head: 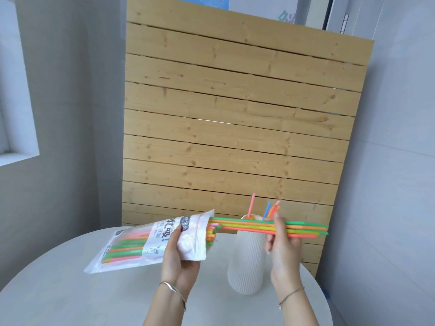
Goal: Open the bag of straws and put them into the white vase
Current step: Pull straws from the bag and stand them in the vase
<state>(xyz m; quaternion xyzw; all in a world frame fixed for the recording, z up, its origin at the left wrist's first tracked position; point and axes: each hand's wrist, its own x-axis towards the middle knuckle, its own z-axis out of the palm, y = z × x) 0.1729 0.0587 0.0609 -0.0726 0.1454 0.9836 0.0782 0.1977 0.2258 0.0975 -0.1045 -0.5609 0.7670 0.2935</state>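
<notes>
Left hand [180,251] grips bag [150,243] near mouth, steadying it. Right hand [281,241] pinches straw bundle [303,229], half-drawn toward 3 o'clock, above white vase [247,257] for loading.

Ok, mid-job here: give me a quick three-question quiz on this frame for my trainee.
1. True or false: the white vase already holds some straws.
2. Which hand holds the bag of straws? A) left hand B) right hand C) neither
3. Fill in: the bunch of straws pinched in the right hand's fingers lies roughly ____, crossing in front of the vase's rim.

Key: 1 true; 2 A; 3 horizontal, its left end still in the bag's open mouth.
</notes>
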